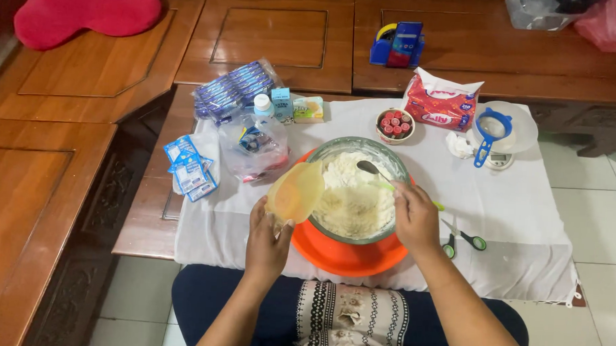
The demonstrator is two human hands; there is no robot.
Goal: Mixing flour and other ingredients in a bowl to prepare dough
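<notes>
Left hand [268, 238] grips tilted cup [296, 192] at bowl [322, 153] rim, so it tips in | right hand [415, 218] pinches spoon [371, 169] over flour [351, 198] | bowl sits in orange basin [349, 256] on table [511, 214], right before you.

The red cushion [88, 8] and pink bag [610, 23] are cut off at the top edge.

Orange basin [346, 256], red cushion [88, 8], white cloth [525, 215]
</notes>
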